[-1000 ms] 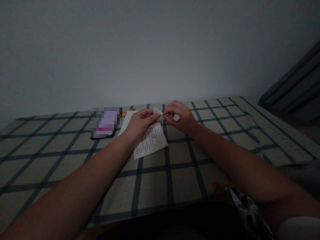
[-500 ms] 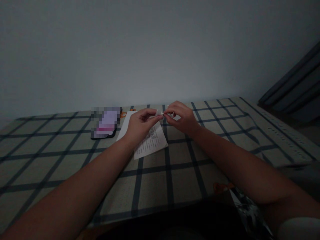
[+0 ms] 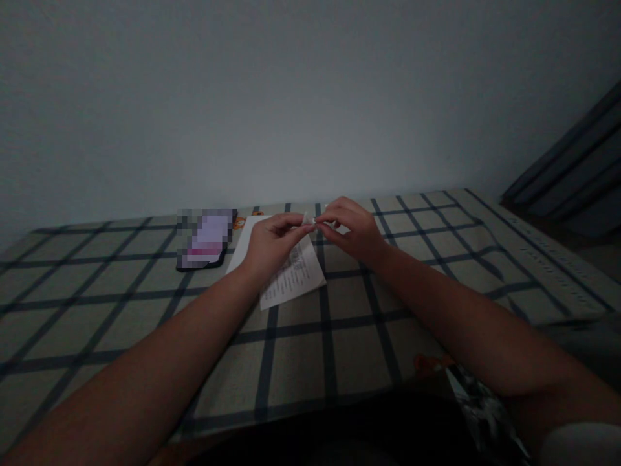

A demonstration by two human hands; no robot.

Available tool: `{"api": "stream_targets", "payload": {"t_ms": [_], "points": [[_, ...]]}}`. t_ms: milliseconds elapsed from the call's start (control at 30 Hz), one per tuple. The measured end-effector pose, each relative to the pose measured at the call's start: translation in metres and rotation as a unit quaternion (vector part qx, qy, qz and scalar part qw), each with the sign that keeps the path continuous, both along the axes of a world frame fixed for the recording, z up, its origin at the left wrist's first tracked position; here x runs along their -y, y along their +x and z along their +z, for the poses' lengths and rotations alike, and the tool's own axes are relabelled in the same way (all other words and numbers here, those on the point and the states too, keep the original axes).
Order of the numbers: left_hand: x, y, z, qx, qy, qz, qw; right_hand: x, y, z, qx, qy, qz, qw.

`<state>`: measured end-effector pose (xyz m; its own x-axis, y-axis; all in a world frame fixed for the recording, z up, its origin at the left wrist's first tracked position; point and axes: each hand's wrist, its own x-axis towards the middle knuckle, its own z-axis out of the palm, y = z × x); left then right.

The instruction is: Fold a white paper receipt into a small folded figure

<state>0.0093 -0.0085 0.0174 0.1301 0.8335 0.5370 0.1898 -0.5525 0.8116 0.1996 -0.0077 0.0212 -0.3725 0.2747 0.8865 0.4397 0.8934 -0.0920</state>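
Note:
My left hand and my right hand meet fingertip to fingertip above a checked cloth. Between them they pinch a small white folded piece of paper, most of it hidden by the fingers. Both hands are closed in a pinch. Under my left hand lies a white printed sheet, flat on the cloth and partly covered by the hand.
A phone with a lit screen lies on the cloth left of the sheet, near the wall. A plain wall rises behind. Dark striped fabric stands at the far right. Something dark with a patterned edge lies at the near right.
The small paper's tip that stuck up between my fingers now shows less. Both hands stay almost in place, the fingers working slightly.

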Motion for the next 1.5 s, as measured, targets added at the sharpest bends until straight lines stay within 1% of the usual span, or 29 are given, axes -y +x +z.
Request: {"api": "stream_targets", "payload": {"t_ms": [133, 300, 400, 567, 700, 800, 867, 933, 1033, 1167, 1300, 1367, 1400, 1433, 1500], "points": [[0.001, 0.001, 0.0, -0.003, -0.001, -0.001, 1.0, 0.0, 0.0, 0.0, 0.001, 0.009, -0.007, 1.0], [0.001, 0.0, -0.002, 0.007, 0.005, -0.01, 1.0, 0.0, -0.001, 0.0, 0.0, 0.005, 0.009, 1.0], [0.001, 0.0, -0.004, 0.006, 0.016, -0.013, 1.0, 0.001, -0.002, 0.002, 0.006, -0.022, 0.021, 1.0], [-0.001, -0.002, -0.004, 0.003, 0.026, -0.002, 1.0, 0.001, -0.003, 0.005, 0.022, -0.061, 0.047, 0.997], [-0.002, -0.004, -0.003, -0.005, 0.044, 0.008, 0.999, 0.0, -0.003, 0.003, 0.001, -0.089, 0.059, 0.994], [-0.002, -0.004, -0.001, -0.005, 0.032, -0.011, 0.999, -0.001, -0.003, 0.0, -0.033, -0.134, 0.08, 0.987], [-0.002, -0.003, -0.001, 0.002, 0.005, -0.032, 0.999, -0.003, -0.003, -0.003, -0.078, -0.196, 0.092, 0.973], [-0.003, -0.003, -0.001, 0.011, -0.019, -0.053, 0.998, -0.006, -0.002, -0.006, -0.126, -0.275, 0.099, 0.948], [-0.006, -0.004, -0.001, 0.004, -0.018, -0.069, 0.997, -0.009, -0.001, -0.007, -0.126, -0.367, 0.12, 0.914], [-0.008, -0.006, 0.0, -0.023, -0.006, -0.075, 0.997, -0.009, 0.0, -0.005, -0.114, -0.425, 0.143, 0.887], [-0.01, -0.006, -0.003, -0.013, -0.009, -0.095, 0.995, -0.009, -0.001, -0.006, -0.128, -0.469, 0.166, 0.858], [-0.012, -0.005, -0.006, -0.007, -0.022, -0.097, 0.995, -0.01, 0.0, -0.007, -0.132, -0.466, 0.157, 0.861], [-0.013, -0.005, -0.007, -0.001, -0.03, -0.088, 0.996, -0.011, 0.0, -0.007, -0.132, -0.451, 0.144, 0.871], [-0.014, -0.004, -0.007, 0.006, -0.038, -0.074, 0.996, -0.012, 0.001, -0.008, -0.127, -0.425, 0.124, 0.887], [-0.015, -0.003, -0.008, 0.031, -0.05, -0.046, 0.997, -0.013, 0.003, -0.008, -0.101, -0.349, 0.074, 0.929]]}}
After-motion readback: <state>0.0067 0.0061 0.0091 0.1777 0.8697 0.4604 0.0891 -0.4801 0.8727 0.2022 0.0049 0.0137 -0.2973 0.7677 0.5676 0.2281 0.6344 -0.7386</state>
